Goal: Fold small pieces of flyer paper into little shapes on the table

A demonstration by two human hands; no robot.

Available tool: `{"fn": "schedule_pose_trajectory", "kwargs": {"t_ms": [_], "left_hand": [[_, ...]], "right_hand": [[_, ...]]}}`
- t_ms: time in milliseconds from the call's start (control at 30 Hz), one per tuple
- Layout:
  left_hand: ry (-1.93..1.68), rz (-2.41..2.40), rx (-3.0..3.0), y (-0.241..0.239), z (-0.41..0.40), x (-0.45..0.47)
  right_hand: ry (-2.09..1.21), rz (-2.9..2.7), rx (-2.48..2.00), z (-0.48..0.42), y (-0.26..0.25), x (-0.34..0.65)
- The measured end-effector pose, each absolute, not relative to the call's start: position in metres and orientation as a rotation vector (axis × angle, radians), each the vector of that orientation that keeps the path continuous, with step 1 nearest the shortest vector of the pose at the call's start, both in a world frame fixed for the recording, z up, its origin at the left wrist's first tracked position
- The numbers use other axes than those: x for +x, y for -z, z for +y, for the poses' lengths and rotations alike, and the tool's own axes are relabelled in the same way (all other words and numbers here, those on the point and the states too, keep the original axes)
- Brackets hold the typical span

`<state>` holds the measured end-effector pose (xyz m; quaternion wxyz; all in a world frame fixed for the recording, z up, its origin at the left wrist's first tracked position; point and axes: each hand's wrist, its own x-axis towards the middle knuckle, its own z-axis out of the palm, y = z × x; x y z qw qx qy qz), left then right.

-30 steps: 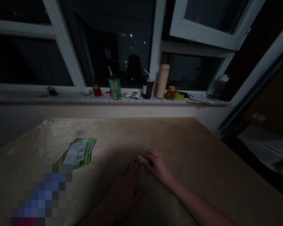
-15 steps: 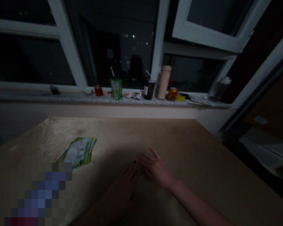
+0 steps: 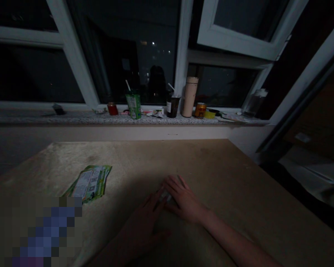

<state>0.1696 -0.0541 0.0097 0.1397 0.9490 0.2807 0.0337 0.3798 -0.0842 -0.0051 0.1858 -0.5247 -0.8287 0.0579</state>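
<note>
Both my hands rest on a tan wooden table (image 3: 225,178) in dim light. My left hand (image 3: 146,222) lies flat with its fingers stretched forward. My right hand (image 3: 182,198) lies palm down beside it, fingers spread, and the fingertips of the two hands meet over a small pale object (image 3: 163,194) on the table. Most of that object is hidden under the fingers and I cannot make out what it is. A stack of green printed sheets (image 3: 89,183) lies on the table to the left, well apart from my hands.
A stone windowsill (image 3: 44,116) behind the table carries a green cup with a straw (image 3: 134,105), a dark cup (image 3: 172,105), a tall beige flask (image 3: 190,96), a red jar (image 3: 112,108), an orange can (image 3: 200,110) and a clear bottle (image 3: 253,104). Dark windows stand above.
Half a second ago my right hand was raised with fingers spread; now it lies down on the pale object again, as one second ago. The left hand has barely moved.
</note>
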Motion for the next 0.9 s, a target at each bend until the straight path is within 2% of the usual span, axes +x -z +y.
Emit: {"fn": "schedule_pose_trajectory", "kwargs": {"t_ms": [900], "left_hand": [[-0.155,0.791,2.809,0.001,-0.049,0.170]], "right_hand": [[-0.068,-2.371,-1.542,-0.088,-0.004,0.387]]}}
